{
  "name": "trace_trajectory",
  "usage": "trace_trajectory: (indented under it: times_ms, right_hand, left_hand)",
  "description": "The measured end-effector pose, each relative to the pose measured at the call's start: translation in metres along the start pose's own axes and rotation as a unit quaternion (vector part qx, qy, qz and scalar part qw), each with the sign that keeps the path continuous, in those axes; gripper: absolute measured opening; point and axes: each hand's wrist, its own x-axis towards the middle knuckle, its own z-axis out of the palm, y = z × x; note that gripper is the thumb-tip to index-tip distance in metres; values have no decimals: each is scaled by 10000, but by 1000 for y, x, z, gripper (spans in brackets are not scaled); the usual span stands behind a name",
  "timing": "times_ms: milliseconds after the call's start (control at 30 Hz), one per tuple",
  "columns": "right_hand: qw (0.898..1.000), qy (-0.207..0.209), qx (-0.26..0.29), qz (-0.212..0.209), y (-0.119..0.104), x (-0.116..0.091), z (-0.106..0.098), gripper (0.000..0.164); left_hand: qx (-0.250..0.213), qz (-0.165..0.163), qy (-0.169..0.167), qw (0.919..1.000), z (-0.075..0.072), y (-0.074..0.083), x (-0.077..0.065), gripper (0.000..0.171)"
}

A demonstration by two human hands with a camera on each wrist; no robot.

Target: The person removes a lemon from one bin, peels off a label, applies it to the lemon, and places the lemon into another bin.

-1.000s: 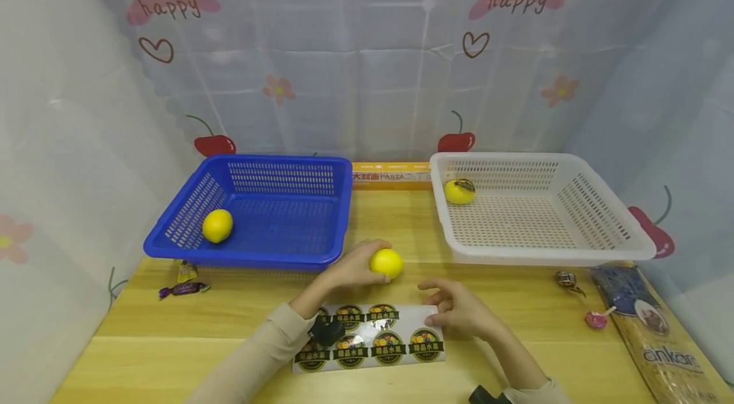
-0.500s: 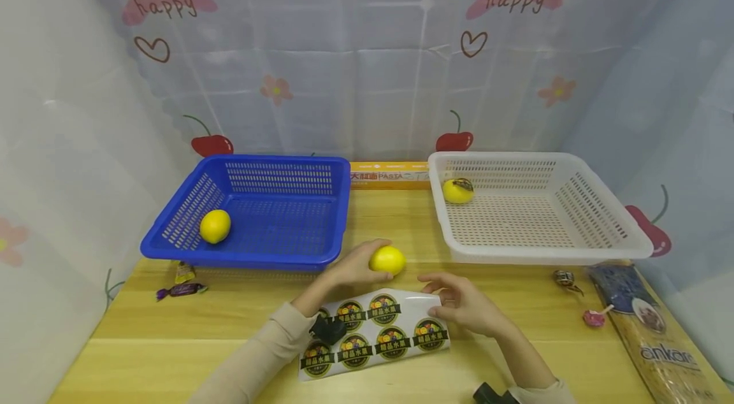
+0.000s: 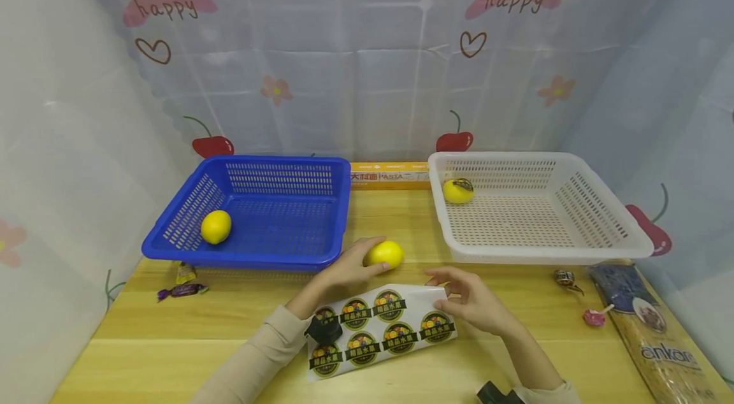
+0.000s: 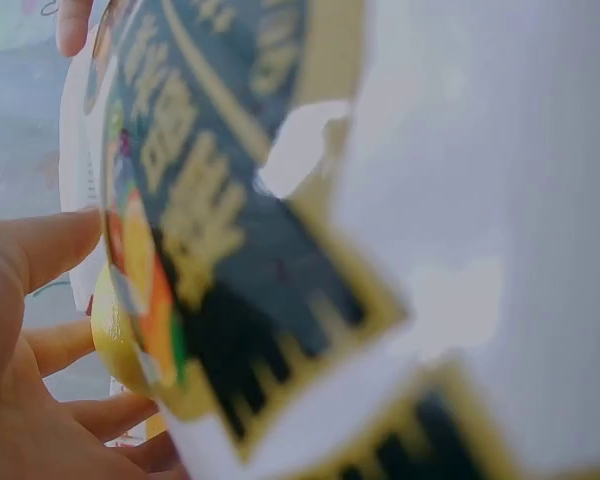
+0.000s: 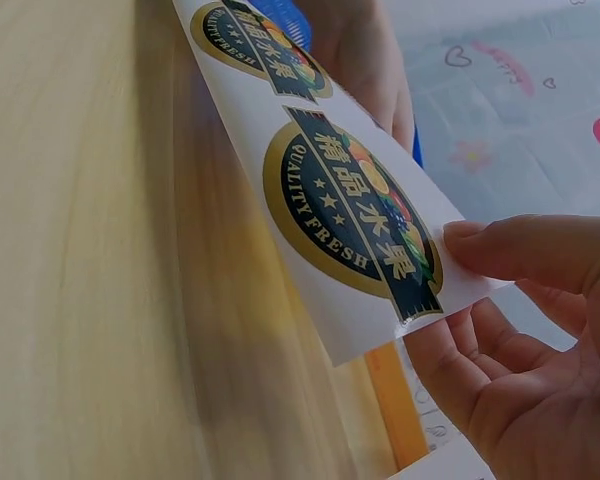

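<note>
My left hand [image 3: 348,265] grips a yellow lemon [image 3: 387,255] in the middle of the table, thumb on its near side. My right hand [image 3: 477,306] pinches the right edge of a white sheet of round fruit stickers [image 3: 417,299]. The sheet is tilted and lifted off the table; its left end lies beside my left wrist. In the right wrist view the thumb [image 5: 530,248] presses on the sheet's face, with the fingers behind. Close up in the left wrist view, the sheet [image 4: 440,180] covers most of the lemon [image 4: 118,335].
At the back left stands a blue basket [image 3: 287,259] with another lemon [image 3: 216,227]. A white basket [image 3: 550,255] at the back right holds a lemon with a dark sticker [image 3: 457,191]. Wrapped candies [image 3: 182,290], a lollipop [image 3: 595,317], a pasta box [image 3: 390,176] and a pasta bag [image 3: 659,340] lie around.
My right hand has taken hold of the sticker sheet, lifted it and shifted it slightly right. My left hand still holds the lemon and has turned it slightly.
</note>
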Motion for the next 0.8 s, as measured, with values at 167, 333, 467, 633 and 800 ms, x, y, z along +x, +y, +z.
trace_trajectory:
  times_ms: [167, 333, 467, 633, 800]
  right_hand:
    - [9999, 9, 127, 54, 0, -1, 0, 48]
    - [9998, 53, 167, -113, 1, -1, -1, 47]
    - [9994, 76, 170, -279, 1, -1, -1, 46]
    - [9994, 94, 147, -287, 0, 1, -2, 46]
    - [9995, 103, 171, -232, 0, 1, -2, 46]
  left_hand:
    - [11, 98, 35, 9999, -1, 0, 0, 60]
    - [83, 228, 90, 9997, -2, 2, -2, 61]
    - [103, 94, 101, 9999, -2, 4, -6, 62]
    - [-29, -128, 91, 9999, -3, 4, -7, 61]
    - [-11, -9, 192, 9998, -3, 3, -6, 60]
